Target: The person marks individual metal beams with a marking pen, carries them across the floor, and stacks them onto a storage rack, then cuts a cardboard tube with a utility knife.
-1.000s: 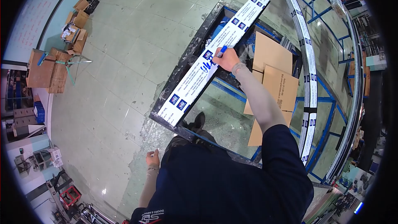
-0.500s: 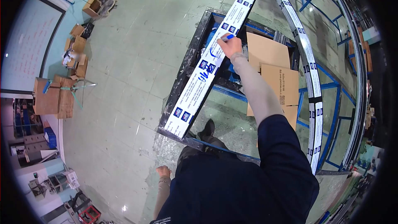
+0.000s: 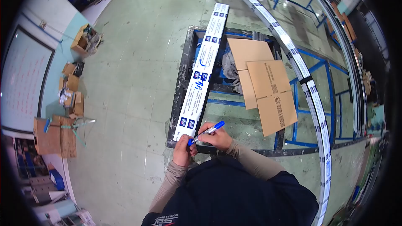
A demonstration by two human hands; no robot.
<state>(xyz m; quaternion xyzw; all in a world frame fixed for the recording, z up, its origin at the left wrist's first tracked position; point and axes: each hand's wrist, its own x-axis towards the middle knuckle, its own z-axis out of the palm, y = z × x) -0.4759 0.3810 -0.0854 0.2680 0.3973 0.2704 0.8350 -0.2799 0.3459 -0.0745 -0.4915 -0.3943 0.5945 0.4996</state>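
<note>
Both my hands meet at the near end of a long white wrapped bar [image 3: 194,88] with blue logos and blue handwriting. In my right hand [image 3: 219,138] is a marker [image 3: 211,130] with a blue end, held at a slant. My left hand [image 3: 183,152] pinches a small blue piece, apparently the marker's cap [image 3: 191,142], at the marker's other end. The bar lies along the left side of a dark metal frame [image 3: 178,96].
Flattened cardboard [image 3: 268,83] lies on the frame right of the bar. Farther right, a long curved wrapped strip [image 3: 289,44] rests on blue metal stands [image 3: 328,88]. Cardboard boxes [image 3: 71,83] and a whiteboard [image 3: 27,75] are at the left.
My right hand has come back from the bar's upper part to its near end with the marker. My left hand has risen from beside my body to meet it. The view has shifted.
</note>
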